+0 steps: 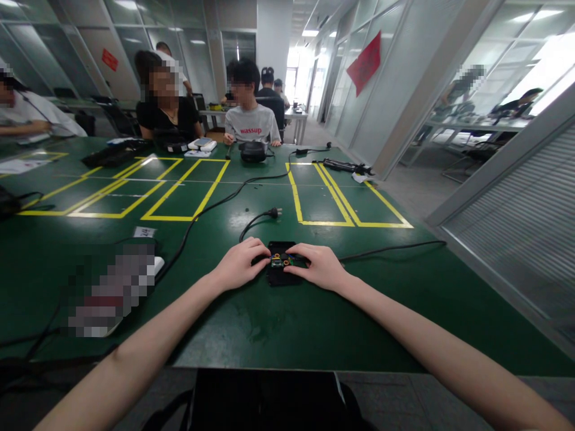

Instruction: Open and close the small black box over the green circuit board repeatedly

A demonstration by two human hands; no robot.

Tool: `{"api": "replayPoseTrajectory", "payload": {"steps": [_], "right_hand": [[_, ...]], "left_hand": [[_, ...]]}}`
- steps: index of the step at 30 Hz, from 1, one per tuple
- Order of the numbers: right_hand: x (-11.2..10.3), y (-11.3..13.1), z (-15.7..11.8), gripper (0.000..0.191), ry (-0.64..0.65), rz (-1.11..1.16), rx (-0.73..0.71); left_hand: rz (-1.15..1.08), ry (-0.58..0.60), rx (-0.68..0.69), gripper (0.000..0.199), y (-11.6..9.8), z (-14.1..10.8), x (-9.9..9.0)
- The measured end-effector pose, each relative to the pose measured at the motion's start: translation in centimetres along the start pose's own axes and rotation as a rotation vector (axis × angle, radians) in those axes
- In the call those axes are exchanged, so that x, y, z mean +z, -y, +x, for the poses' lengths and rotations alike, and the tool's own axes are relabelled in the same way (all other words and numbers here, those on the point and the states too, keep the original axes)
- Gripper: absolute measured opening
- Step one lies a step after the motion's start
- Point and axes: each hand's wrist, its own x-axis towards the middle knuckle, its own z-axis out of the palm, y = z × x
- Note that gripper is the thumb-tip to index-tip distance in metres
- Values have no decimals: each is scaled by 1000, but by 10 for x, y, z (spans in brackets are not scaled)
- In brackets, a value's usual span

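A small circuit board (279, 261) with copper-coloured coils lies over a black open casing (284, 276) on the green table (251, 323). My left hand (240, 263) pinches the board's left edge between thumb and fingers. From the other side, my right hand (321, 266) holds the board's right edge, its thumb and fingers curled round it. The black casing shows above and below the board, between both hands. Black cords run from behind the hands on either side, and their joins to the board are hidden.
A black plug (275, 212) lies just beyond the hands. A long cable (233, 194) crosses the table. At the left sits a blurred power strip or device (157, 266). Yellow tape rectangles (326, 224) mark the far half. Several people sit beyond, near a black case (253, 151).
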Motion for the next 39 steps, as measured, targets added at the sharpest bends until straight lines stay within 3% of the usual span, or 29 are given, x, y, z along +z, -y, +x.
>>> {"api": "replayPoseTrajectory", "payload": {"steps": [6, 14, 18, 22, 31, 39], "right_hand": [[-16, -3, 2, 20, -65, 44, 2], [-40, -6, -3, 21, 85, 199, -85], [-38, -3, -7, 22, 168, 245, -122], [-32, -6, -7, 20, 198, 207, -139], [-26, -12, -6, 13, 114, 131, -87], [-28, -18, -3, 13, 140, 146, -149]], "left_hand": [[10, -44, -41, 15, 0, 2, -3], [-259, -15, -39, 19, -14, -1, -17], [-320, 89, -9, 17, -17, -6, -18], [-278, 121, -26, 14, -17, -7, -14], [-90, 42, -80, 16, -8, -6, -9], [-131, 41, -82, 16, -3, -4, -9]]}}
